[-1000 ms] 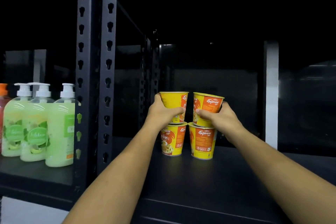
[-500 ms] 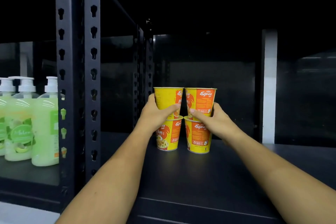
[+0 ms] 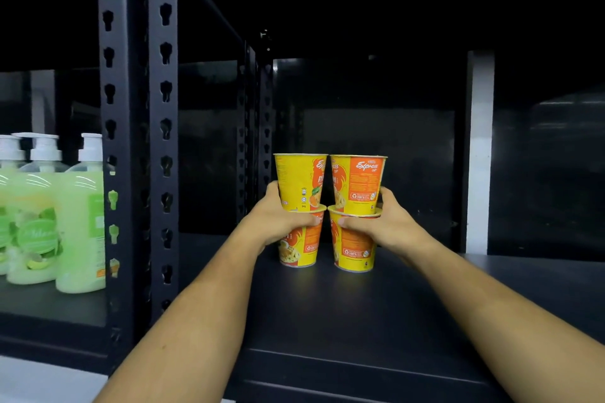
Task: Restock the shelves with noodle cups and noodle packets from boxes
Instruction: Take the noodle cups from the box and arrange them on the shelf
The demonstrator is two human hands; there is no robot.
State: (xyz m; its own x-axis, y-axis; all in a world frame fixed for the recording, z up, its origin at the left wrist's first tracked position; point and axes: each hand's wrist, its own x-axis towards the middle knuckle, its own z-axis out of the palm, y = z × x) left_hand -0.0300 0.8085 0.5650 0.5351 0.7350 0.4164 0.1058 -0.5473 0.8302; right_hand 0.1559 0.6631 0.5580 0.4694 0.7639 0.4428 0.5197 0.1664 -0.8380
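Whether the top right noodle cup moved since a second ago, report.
Yes: top right noodle cup went from tilted to upright on the bottom right noodle cup.

Pretty dim shot tbh. Above and behind the left hand (image 3: 278, 222) and right hand (image 3: 389, 226) it all sinks to black; the noodle cups (image 3: 357, 183) between them are front-lit and sharp. Soap bottles (image 3: 82, 222) way left of the left hand look smeary, with white glare streaks.

Yellow noodle cups (image 3: 358, 183), two stacks, apparently touching, on shelf (image 3: 327, 321).
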